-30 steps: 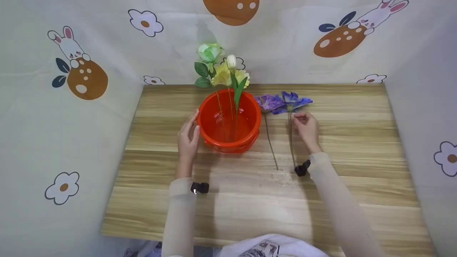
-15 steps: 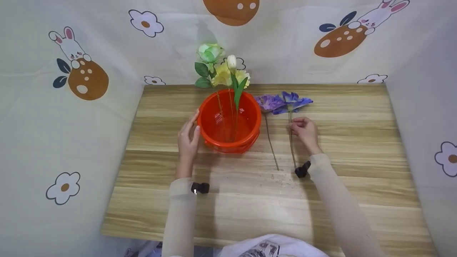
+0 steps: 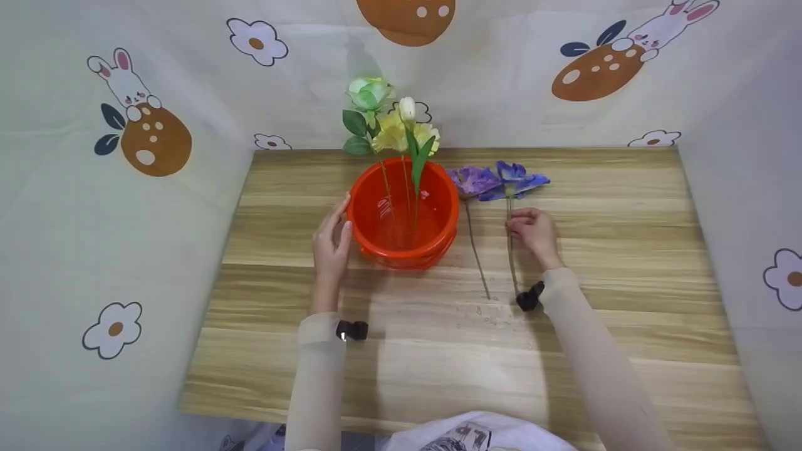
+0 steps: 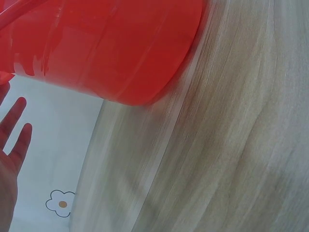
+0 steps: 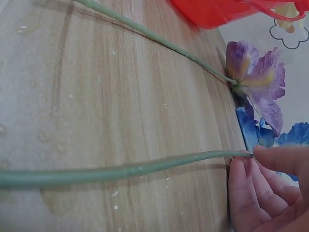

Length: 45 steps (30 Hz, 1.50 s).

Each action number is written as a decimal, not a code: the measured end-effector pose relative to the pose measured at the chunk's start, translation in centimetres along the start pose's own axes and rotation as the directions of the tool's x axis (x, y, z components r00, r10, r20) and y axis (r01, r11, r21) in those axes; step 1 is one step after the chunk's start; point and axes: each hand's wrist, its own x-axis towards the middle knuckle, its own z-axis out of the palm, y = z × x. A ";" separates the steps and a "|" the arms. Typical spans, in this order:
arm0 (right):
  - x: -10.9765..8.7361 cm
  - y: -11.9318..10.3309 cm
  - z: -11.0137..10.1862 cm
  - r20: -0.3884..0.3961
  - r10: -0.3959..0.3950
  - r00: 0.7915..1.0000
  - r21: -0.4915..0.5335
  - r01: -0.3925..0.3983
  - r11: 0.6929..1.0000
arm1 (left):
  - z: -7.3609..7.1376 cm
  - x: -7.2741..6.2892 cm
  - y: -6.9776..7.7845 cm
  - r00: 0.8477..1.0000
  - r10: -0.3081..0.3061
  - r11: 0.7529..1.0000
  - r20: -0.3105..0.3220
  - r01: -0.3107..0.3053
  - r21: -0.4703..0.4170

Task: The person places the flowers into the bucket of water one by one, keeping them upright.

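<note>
An orange-red bucket (image 3: 366,241) stands on the wooden table. Its left side is touched by my left hand (image 3: 331,241), whose fingers lie fairly straight along the rim; in the left wrist view those fingers are spread. To the bucket's right, my right hand (image 3: 537,233) pinches the stem of a blue-purple artificial flower (image 3: 512,181) just below its bloom. The right wrist view has the thumb and fingers meeting on that green stem (image 5: 145,169). A purple artificial flower (image 3: 473,181) lies between the bucket and the blue-purple one, its bloom at the far end.
Inside the bucket stand a pale green rose (image 3: 369,94), yellow flowers (image 3: 391,133) and a white tulip (image 3: 407,109), leaning to the back. Water drops (image 3: 482,313) dot the table (image 3: 438,363) near the stem ends. Patterned cloth (image 3: 495,81) rises behind the table.
My right hand has slid a little toward me from beside the blue-purple bloom and now pinches its stem. The left hand and the bucket have stayed in place.
</note>
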 end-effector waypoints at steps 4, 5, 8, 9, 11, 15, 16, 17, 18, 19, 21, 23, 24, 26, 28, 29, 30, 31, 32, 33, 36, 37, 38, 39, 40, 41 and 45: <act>-0.1 -0.1 0.0 -0.004 0.014 1.000 0.012 -0.014 1.000 | -0.2 0.0 1.2 1.000 0.007 1.000 0.003 -0.007 -0.005; -0.1 -0.1 0.0 0.000 0.016 1.000 0.013 -0.016 1.000 | -0.2 0.0 1.3 1.000 0.007 1.000 0.003 -0.007 -0.004; -0.2 -0.2 0.0 0.003 0.029 1.000 0.026 -0.029 0.999 | -0.2 -0.1 1.4 1.000 0.006 1.000 0.004 -0.006 -0.005; -0.2 -0.2 -0.1 0.005 0.033 0.999 0.030 -0.033 0.999 | -0.2 -0.1 1.4 1.000 0.005 1.000 0.005 -0.005 -0.008; -0.3 -0.2 -0.1 0.004 0.040 0.999 0.044 -0.040 0.998 | -0.2 -0.1 1.3 1.000 0.004 1.000 0.004 -0.004 -0.012; -0.4 -0.3 -0.2 0.009 0.042 0.999 0.082 -0.042 0.996 | -0.2 -0.1 1.3 1.000 -0.003 1.000 0.002 0.003 -0.025; -0.4 -0.3 -0.3 0.010 0.039 0.999 0.092 -0.040 0.995 | -0.2 -0.2 1.3 1.000 -0.004 1.000 0.001 0.004 -0.026; -0.4 -0.4 -0.3 0.010 0.037 0.999 0.100 -0.037 0.994 | -0.2 -0.2 1.3 1.000 -0.003 1.000 0.001 0.003 -0.024; -0.4 -0.4 -0.3 0.009 0.033 0.999 0.104 -0.034 0.994 | -0.2 -0.2 1.3 1.000 -0.003 1.000 0.000 0.003 -0.023; -0.5 -0.5 -0.3 0.004 0.032 0.999 0.102 -0.032 0.994 | -0.2 -0.2 1.3 1.000 -0.002 1.000 -0.002 0.002 -0.023; -0.5 -0.6 -0.3 -0.004 0.029 1.000 0.094 -0.029 0.995 | -0.2 -0.2 1.2 1.000 0.000 1.000 -0.004 0.000 -0.026; -0.6 -0.7 -0.3 -0.010 0.029 1.000 0.080 -0.028 0.996 | -0.1 -0.2 1.2 1.000 0.004 0.999 -0.004 -0.004 -0.033; -0.7 -0.8 -0.3 -0.013 0.027 1.000 0.070 -0.026 0.997 | -0.1 -0.2 1.2 1.000 0.005 0.999 -0.005 -0.005 -0.036; -0.8 -1.0 -0.3 -0.012 0.023 1.000 0.059 -0.023 0.998 | -0.2 -0.2 1.2 1.000 0.005 0.999 -0.004 -0.005 -0.037; -1.0 -1.2 -0.4 -0.010 0.018 1.000 0.065 -0.017 0.998 | -0.2 -0.2 1.2 1.000 0.005 0.999 -0.003 -0.005 -0.037; -1.1 -1.3 -0.4 -0.009 0.013 1.000 0.072 -0.012 0.997 | -0.2 -0.2 1.2 1.000 0.006 0.999 -0.003 -0.006 -0.033; -1.2 -1.4 -0.5 -0.007 0.008 1.000 0.082 -0.007 0.997 | -0.2 -0.2 1.2 1.000 0.006 1.000 -0.003 -0.006 -0.029; -1.2 -1.5 -0.5 -0.005 0.003 1.000 0.098 -0.002 0.995 | -0.2 -0.2 1.3 1.000 0.004 1.000 -0.004 -0.004 -0.028; -1.3 -1.6 -0.5 -0.005 -0.002 1.000 0.117 0.003 0.993 | -0.2 -0.1 1.3 1.000 0.005 1.000 -0.004 -0.005 -0.029; -1.4 -1.7 -0.5 -0.006 -0.006 1.000 0.137 0.007 0.991 | -0.2 -0.1 1.3 1.000 0.001 1.000 -0.004 -0.001 -0.027; -1.5 -2.0 -0.5 -0.010 -0.020 1.000 0.184 0.022 0.983 | -0.2 -0.1 1.3 1.000 -0.011 1.000 0.000 0.011 -0.020; -1.6 -2.1 -0.5 -0.014 -0.023 1.000 0.194 0.025 0.981 | -0.2 -0.1 1.4 1.000 -0.016 1.000 0.001 0.016 -0.020; -1.6 -2.2 -0.4 -0.018 -0.024 1.000 0.196 0.027 0.980 | -0.2 -0.1 1.4 1.000 -0.016 1.000 0.002 0.016 -0.019; -1.7 -2.3 -0.4 -0.024 -0.025 0.999 0.189 0.029 0.982 | -0.1 -0.1 1.4 1.000 -0.019 1.000 0.002 0.019 -0.018; -1.7 -2.4 -0.4 -0.029 -0.025 0.999 0.186 0.029 0.982 | -0.1 -0.1 1.4 1.000 -0.019 1.000 0.002 0.019 -0.017; -1.7 -2.5 -0.4 -0.033 -0.026 0.999 0.180 0.031 0.983 | -0.1 -0.1 1.4 1.000 -0.017 1.000 0.002 0.017 -0.017; -1.8 -2.8 -0.4 -0.044 -0.028 0.999 0.163 0.035 0.986 | -0.1 -0.1 1.4 1.000 -0.013 1.000 0.000 0.013 -0.023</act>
